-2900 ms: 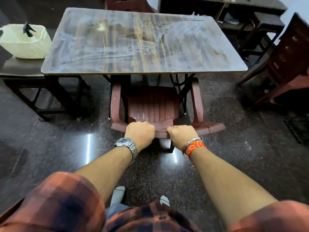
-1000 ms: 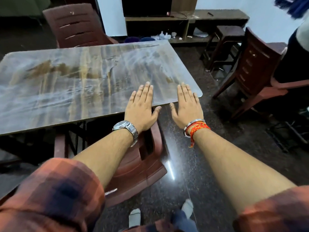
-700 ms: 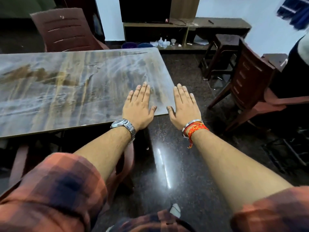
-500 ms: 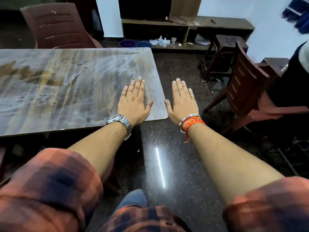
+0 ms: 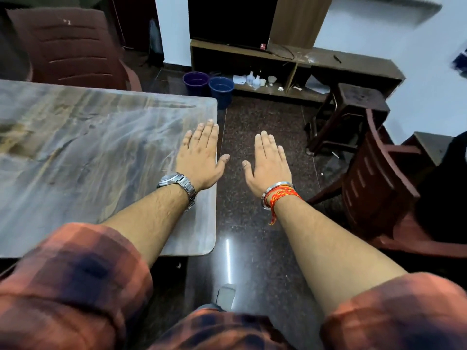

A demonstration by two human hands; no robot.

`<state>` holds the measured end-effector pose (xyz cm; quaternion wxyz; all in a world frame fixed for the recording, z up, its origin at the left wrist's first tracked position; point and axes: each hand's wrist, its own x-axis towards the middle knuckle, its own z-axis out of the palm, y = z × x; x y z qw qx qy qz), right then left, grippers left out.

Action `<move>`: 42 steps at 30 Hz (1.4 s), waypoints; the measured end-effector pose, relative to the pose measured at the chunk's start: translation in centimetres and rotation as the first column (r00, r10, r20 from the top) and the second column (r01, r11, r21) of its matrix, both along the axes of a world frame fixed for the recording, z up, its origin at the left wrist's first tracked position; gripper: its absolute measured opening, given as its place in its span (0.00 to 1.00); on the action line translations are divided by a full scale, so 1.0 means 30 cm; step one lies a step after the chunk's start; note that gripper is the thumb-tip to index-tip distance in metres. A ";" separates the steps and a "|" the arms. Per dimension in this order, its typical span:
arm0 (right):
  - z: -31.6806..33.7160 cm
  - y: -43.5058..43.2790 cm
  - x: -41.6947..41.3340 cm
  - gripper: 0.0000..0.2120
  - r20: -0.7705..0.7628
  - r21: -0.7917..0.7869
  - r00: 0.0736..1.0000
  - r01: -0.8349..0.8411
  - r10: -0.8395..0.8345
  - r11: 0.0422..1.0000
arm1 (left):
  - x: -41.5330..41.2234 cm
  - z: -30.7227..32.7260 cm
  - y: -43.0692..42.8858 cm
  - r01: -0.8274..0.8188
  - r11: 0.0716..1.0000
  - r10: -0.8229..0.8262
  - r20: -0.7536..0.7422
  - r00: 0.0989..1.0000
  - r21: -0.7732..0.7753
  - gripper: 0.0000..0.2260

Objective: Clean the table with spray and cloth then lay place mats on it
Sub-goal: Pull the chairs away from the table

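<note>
The wood-grain table fills the left half of the view, its top streaked with pale smears. My left hand is stretched out flat, palm down, over the table's right edge, holding nothing. My right hand is held flat with fingers together over the dark floor, to the right of the table, also holding nothing. No spray bottle, cloth or place mat is in view.
A brown plastic chair stands behind the table. Another brown chair and a dark stool stand at the right. Two blue buckets sit by a low shelf unit at the wall.
Both hands let go of the chair back and opened flat. The view has swung right along the table, so the table's right edge now lies under my left hand.
</note>
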<state>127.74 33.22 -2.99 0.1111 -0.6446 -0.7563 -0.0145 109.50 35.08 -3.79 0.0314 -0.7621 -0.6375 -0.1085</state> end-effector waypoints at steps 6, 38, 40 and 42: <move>0.024 0.385 0.060 0.33 -0.008 0.010 0.994 -0.109 0.109 0.994 | 0.059 0.022 0.316 -0.152 0.988 0.153 0.019 0.988 -0.029 0.34; 0.000 2.418 -0.340 0.33 -0.004 -0.095 0.636 -0.769 0.772 0.633 | -0.166 -0.049 1.976 -0.756 0.651 0.759 0.090 0.645 -0.069 0.38; 0.031 2.552 -0.444 0.33 -0.029 -0.072 0.619 -0.784 0.785 0.616 | -0.257 -0.021 2.100 -0.773 0.630 0.777 0.086 0.624 -0.079 0.38; 0.040 2.668 -0.537 0.33 -0.041 -0.075 0.607 -0.794 0.794 0.603 | -0.331 -0.014 2.206 -0.798 0.595 0.804 0.087 0.588 -0.096 0.38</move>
